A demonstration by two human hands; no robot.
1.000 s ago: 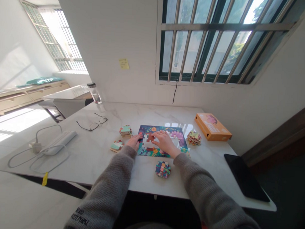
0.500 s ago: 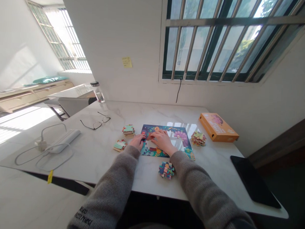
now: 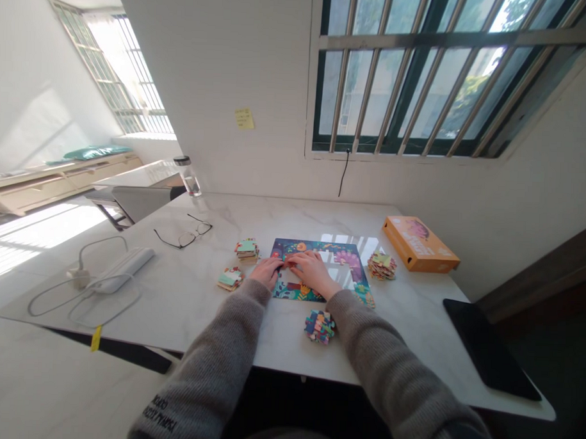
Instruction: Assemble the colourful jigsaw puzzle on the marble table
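Observation:
A partly filled jigsaw puzzle lies flat on the white table, with a colourful border around a pale middle. Over its left part my left hand and my right hand come close together, fingers bent down. Their fingertips meet at a small reddish-brown puzzle piece, mostly hidden beneath them. A pile of blue and pink puzzle pieces sits near my right wrist. Left of my left hand are two stacks, one of green-topped pieces and a lower stack of pieces.
Another heap of pieces lies right of the puzzle, before an orange box. A black tablet-like slab is at the right edge. Eyeglasses, a power strip with cables and a bottle stand on the left.
My left hand has shifted slightly right, its fingertips now closer to the right hand's. The right hand stays almost in place.

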